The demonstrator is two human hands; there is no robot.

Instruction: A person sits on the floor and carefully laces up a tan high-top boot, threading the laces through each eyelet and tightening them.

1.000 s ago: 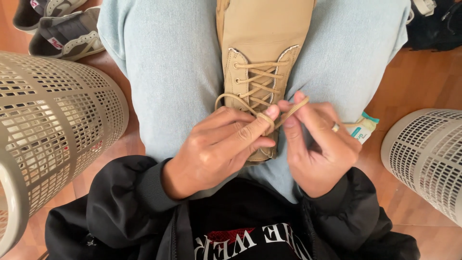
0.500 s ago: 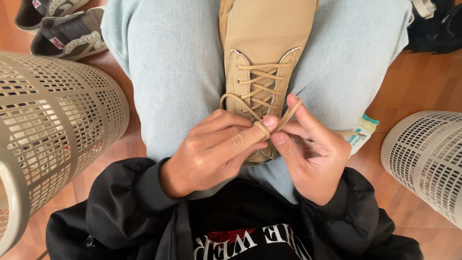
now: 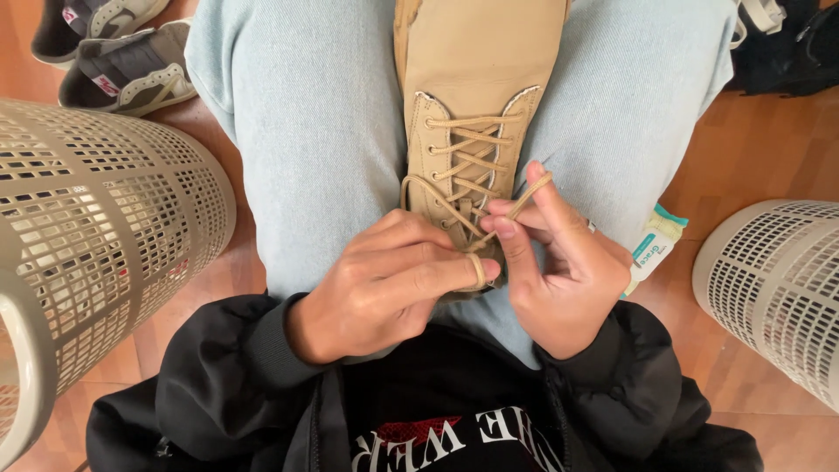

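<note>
Centre frame, your left hand [image 3: 384, 280] and right hand [image 3: 559, 262] both pinch the tan lace [image 3: 476, 269] of the boot [image 3: 472, 131]; thin, limp, slippery cord—grip near the eyelets.

A tan lace-up boot [image 3: 476, 114] lies between the person's knees. The left hand [image 3: 384, 284] and right hand [image 3: 559, 262] each pinch its tan lace [image 3: 476, 269], looped over their fingers.
</note>
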